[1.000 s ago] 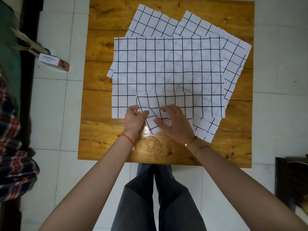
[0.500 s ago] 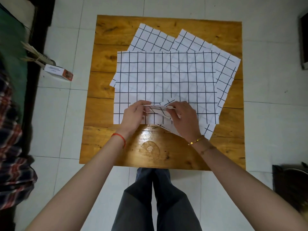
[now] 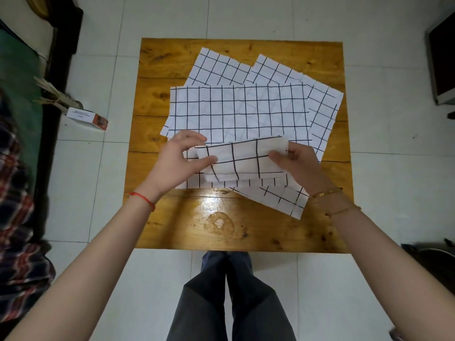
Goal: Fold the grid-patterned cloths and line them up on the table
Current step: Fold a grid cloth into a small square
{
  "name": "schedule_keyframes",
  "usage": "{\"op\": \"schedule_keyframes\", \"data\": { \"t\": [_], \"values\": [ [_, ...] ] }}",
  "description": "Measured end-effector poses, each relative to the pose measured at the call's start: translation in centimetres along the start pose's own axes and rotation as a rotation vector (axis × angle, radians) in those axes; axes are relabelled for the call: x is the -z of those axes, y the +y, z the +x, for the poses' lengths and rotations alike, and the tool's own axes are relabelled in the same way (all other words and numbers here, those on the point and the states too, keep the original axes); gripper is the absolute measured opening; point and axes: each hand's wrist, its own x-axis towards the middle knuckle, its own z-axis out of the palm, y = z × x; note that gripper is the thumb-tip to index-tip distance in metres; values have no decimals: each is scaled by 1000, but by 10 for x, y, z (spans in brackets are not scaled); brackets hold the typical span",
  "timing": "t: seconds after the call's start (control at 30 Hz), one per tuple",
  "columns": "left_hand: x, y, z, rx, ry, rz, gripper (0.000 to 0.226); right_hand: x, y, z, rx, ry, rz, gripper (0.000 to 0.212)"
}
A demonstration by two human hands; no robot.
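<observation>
While hands (image 3: 236, 161) pinch folded cloth (image 3: 242, 159) between

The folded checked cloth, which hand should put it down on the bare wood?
Probably the left hand. It pinches the small folded white grid-patterned cloth nearest the bare wooden table edge; the right hand sits over the spread cloths.

Spread cloths (image 3: 236, 112) are covering most of the bench (image 3: 172, 232), so the middle's taken. Bare wood is showing along the near edge and the far-left corner. 2 hands (image 3: 174, 163) (image 3: 299, 164) are crowding the center.
</observation>
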Motion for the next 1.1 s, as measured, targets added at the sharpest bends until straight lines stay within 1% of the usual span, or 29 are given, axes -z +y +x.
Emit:
{"op": "schedule_keyframes", "data": {
  "t": [0.07,0.1,0.13,0.17,0.2,0.27,0.33,0.37,0.43,0.47,0.57,0.67,0.7,0.77,0.83,0.9,0.97,1.1],
  "values": [
    [12,15,-5,25,-118,-142,27,8,-5,-7,-39,-52,53,9],
    [17,23,-8,32,-161,-208,30,13,-7,-11,-46,-79,74,7],
    [21,30,-11,36,-192,-264,37,17,-9,-15,-55,-101,103,10],
    [24,34,-12,35,-214,-300,41,21,-9,-17,-77,-116,144,20],
    [26,39,-13,31,-224,-318,41,25,-9,-19,-108,-127,197,30],
    [25,43,-13,40,-222,-336,36,30,-7,-22,-142,-134,253,43],
    [20,40,-9,58,-196,-350,34,31,-4,-21,-157,-122,216,44],
    [15,36,-6,65,-183,-347,34,30,-2,-19,-166,-109,189,39],
    [4,24,1,82,-161,-332,33,27,3,-13,-176,-66,132,16],
    [-3,16,5,93,-144,-325,32,25,7,-8,-164,-47,91,9],
    [-25,-7,19,153,-50,-320,20,18,22,7,-134,30,-73,7],
    [-45,-26,30,170,37,-286,14,10,35,20,-88,127,-283,23],
    [-49,-31,31,163,48,-250,13,7,38,23,-57,162,-362,26],
    [-58,-39,32,149,31,-190,9,4,46,27,-20,193,-458,24],
    [-65,-48,28,143,-8,-151,10,2,60,30,-9,167,-504,16],
    [-72,-59,23,116,-37,-57,15,1,76,29,5,131,-521,15],
    [-78,-69,16,101,-68,17,24,1,95,26,3,91,-565,20],
    [-88,-85,4,137,-178,115,37,-5,128,18,32,-54,-796,35]
  ]
}}
